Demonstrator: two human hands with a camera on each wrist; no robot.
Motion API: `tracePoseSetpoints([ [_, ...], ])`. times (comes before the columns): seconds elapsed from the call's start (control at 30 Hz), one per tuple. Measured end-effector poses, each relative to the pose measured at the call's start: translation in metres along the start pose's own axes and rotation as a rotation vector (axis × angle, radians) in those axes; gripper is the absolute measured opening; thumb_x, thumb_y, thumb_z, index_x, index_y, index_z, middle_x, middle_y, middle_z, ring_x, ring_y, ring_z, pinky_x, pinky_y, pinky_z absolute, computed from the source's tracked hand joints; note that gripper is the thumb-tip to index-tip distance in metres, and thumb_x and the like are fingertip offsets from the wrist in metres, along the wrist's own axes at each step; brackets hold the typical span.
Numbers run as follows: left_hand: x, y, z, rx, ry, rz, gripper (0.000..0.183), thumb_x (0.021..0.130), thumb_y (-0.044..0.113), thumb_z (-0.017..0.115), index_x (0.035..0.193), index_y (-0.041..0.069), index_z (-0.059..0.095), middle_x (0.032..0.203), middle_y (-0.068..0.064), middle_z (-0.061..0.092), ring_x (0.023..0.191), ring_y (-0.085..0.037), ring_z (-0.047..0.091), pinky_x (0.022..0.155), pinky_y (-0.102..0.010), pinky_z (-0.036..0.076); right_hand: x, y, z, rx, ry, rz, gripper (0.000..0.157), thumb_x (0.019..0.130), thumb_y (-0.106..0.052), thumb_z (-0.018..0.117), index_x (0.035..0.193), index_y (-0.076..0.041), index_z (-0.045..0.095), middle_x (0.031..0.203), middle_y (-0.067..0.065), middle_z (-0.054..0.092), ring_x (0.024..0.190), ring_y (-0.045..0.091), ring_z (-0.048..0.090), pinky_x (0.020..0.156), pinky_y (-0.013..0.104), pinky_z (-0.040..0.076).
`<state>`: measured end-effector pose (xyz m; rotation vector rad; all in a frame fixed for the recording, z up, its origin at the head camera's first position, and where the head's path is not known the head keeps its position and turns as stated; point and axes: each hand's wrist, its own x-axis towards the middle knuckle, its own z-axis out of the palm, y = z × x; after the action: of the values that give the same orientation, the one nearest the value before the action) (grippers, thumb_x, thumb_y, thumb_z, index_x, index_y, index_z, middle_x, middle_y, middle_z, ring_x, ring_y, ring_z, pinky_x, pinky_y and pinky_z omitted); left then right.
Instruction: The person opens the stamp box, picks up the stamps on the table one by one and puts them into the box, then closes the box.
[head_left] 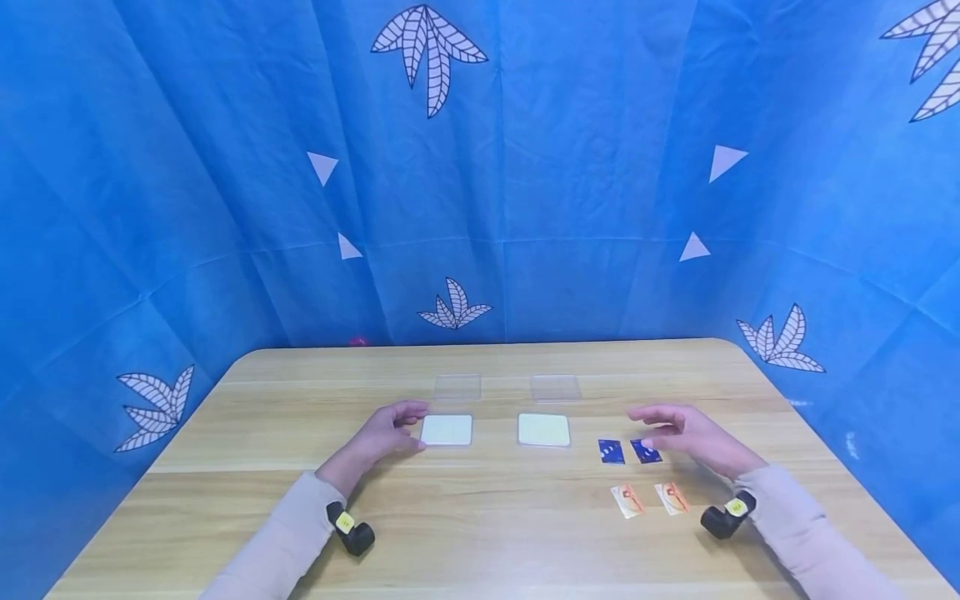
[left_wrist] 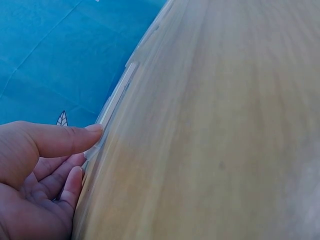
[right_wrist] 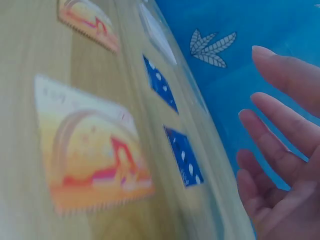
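Note:
My left hand is at the left edge of a shallow clear case with a white insert. In the left wrist view its thumb reaches the case's edge, the other fingers loosely bent beside it. A second such case lies to the right. Over the right side of the table hovers my right hand, fingers spread and holding nothing. Below and left of it lie two blue stamps, one partly covered by the thumb in the head view. Two orange stamps with toothed edges lie nearer me.
Behind the cases lie two clear rectangular covers. Everything rests on a light wooden table. A blue curtain with leaf prints hangs around its back and sides. Each wrist carries a small black camera.

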<state>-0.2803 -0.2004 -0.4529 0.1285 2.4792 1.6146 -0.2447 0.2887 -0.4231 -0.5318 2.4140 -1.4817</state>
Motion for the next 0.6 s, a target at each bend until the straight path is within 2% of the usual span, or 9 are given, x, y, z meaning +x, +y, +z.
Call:
tracePoseSetpoints([
  [0.17,-0.001,0.001,0.0,-0.006,-0.005,0.009,0.064,0.067,-0.003,0.077,0.127,0.006,0.056,0.126,-0.012,0.058,0.118,-0.03,0.049,0.102,-0.043,0.044,-0.006,0.007,-0.003,-0.051,0.001,-0.04,0.048,0.087,-0.017,0.065,0.13,0.0,0.052,0.136,0.023,0.047,0.122,0.043,0.044,0.091,0.019,0.044],
  [0.4,-0.002,0.002,0.0,0.001,0.0,0.002,0.064,0.068,-0.002,0.077,0.128,0.007,0.056,0.126,-0.012,0.058,0.118,-0.03,0.049,0.102,-0.044,0.044,-0.01,0.018,-0.002,-0.085,0.034,-0.053,0.047,0.085,-0.017,0.068,0.127,-0.003,0.056,0.131,0.018,0.054,0.116,0.008,0.051,0.094,0.018,0.042],
  [0.6,-0.002,0.003,0.001,0.015,0.017,-0.015,0.063,0.068,-0.002,0.077,0.127,0.009,0.057,0.124,-0.009,0.059,0.117,-0.029,0.05,0.101,-0.042,0.045,-0.012,0.023,-0.002,-0.04,0.027,-0.045,0.05,0.085,-0.014,0.067,0.129,0.005,0.051,0.13,0.026,0.052,0.11,0.006,0.054,0.091,0.016,0.044],
])
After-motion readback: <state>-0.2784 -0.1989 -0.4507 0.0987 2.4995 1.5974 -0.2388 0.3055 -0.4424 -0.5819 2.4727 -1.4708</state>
